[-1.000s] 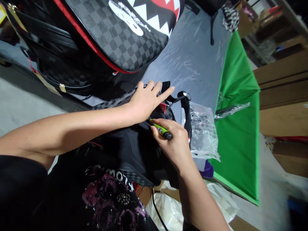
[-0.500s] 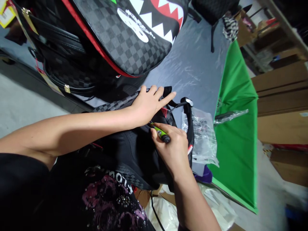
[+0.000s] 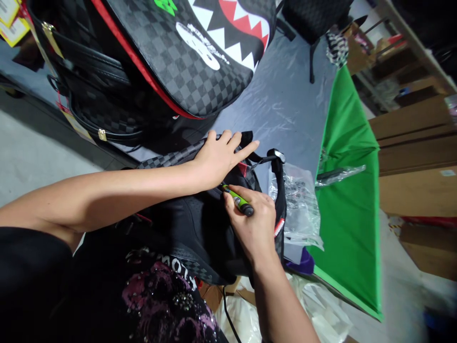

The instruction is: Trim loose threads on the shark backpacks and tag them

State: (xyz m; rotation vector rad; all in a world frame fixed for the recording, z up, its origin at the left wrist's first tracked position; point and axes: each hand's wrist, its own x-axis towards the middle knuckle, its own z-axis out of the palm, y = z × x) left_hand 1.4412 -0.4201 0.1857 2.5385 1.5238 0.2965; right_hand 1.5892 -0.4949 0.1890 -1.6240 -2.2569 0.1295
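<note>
A black backpack with checkered panels lies on its side in front of me. My left hand rests on its upper part, fingers spread and stretched out. In my right hand is a green marker pen with a black end, held between thumb and fingers. The pen points up and left into the bag's black fabric near my left wrist. Its tip is hidden, so I cannot tell whether it touches the fabric. A black strap with a buckle curves past my right hand.
A larger checkered backpack with a shark-mouth print stands just beyond. Right of the bag lie a clear plastic bag and a green fabric panel. Cardboard boxes are stacked at the far right. White plastic bags sit below the table edge.
The view has shifted slightly. Both hands keep nearly the same place on the backpack, and the marker pen stays in my right hand.
</note>
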